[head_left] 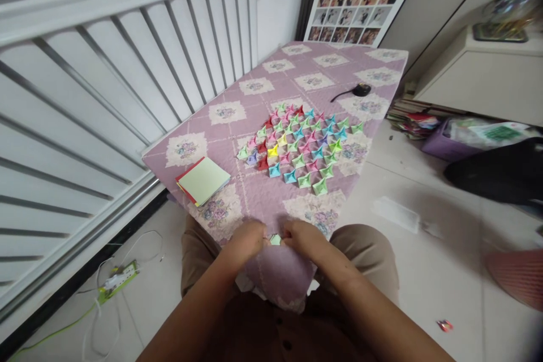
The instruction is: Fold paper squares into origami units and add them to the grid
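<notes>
A small piece of folded pale green paper [275, 240] lies between my two hands at the near end of the table. My left hand [249, 237] is closed, with its fingertips on the paper's left side. From the right, my right hand [304, 236] pinches the other side. Beyond them, several folded paper pieces [298, 147] in green, pink, red, blue and yellow stand in slanting rows. To the left lies a stack of square paper [203, 180], pale green on top with red and yellow edges showing.
A floral pink cloth [271, 192] covers the table. Near its far right side is a black object with a short cord [361, 90]. A white radiator [127, 85] runs along the left. On the floor are a power strip [119, 281] and a purple bin [449, 138].
</notes>
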Demonstrator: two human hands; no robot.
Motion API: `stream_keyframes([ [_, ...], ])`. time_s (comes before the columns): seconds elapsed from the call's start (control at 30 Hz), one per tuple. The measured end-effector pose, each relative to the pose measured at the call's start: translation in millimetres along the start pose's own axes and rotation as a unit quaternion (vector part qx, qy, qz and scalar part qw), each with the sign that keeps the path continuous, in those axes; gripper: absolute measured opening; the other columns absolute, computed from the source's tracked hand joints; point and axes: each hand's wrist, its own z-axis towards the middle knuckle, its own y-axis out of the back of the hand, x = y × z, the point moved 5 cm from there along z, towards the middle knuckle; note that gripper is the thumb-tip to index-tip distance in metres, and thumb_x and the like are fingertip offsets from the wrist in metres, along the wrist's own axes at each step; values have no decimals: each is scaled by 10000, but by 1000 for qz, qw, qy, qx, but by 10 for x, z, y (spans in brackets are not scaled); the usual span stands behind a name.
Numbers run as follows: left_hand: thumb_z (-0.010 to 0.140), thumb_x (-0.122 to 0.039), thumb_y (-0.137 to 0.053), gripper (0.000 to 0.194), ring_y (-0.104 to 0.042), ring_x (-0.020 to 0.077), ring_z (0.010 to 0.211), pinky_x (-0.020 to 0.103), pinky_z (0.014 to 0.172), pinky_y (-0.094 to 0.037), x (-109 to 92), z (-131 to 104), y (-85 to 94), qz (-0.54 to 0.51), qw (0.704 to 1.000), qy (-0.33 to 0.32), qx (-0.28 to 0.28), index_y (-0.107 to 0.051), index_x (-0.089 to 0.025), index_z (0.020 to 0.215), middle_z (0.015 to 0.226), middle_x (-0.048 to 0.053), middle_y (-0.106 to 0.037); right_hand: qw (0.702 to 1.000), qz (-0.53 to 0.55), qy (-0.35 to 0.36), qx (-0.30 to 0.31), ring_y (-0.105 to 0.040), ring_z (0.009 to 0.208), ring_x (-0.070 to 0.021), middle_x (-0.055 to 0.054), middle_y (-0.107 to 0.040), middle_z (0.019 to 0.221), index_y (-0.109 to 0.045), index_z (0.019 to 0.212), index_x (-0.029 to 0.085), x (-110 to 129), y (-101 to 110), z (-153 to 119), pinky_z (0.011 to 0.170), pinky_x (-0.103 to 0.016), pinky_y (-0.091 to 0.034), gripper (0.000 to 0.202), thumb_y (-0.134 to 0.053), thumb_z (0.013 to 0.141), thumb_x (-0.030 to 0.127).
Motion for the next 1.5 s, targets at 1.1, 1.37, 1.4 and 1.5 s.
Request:
stream_keyframes([
  [1.1,870,-261,-554,96,-557,147,900,278,799,-356,-113,-354,-257,-70,970,-9,-232,-645,-230,867,923,-6,-636,961,120,138,-205,-560,793,-151,4,-631,783,-636,833,215,14,-102,-399,764,-270,-373,48,-619,825,258],
  [1.37,886,-326,-550,128,-537,189,968,326,823,-346,-198,-339,-284,-23,972,-20,-233,-639,-243,925,972,22,-618,964,76,154,-202,-560,788,-167,-19,-638,802,-669,798,223,47,-162,-343,729,-281,-370,24,-646,801,229],
  [1.4,889,-329,-545,134,-535,194,969,330,828,-348,-205,-327,-291,-15,972,-26,-232,-638,-243,934,974,26,-615,964,67,159,-201,-559,785,-171,-22,-633,794,-668,794,221,58,-169,-329,727,-284,-371,19,-649,795,224],
  [1.5,896,-331,-531,150,-536,204,957,335,828,-357,-203,-289,-311,-4,972,-42,-232,-642,-232,909,955,38,-609,964,57,177,-192,-554,757,-173,-27,-612,753,-658,757,205,95,-178,-285,706,-283,-380,48,-629,793,196],
])
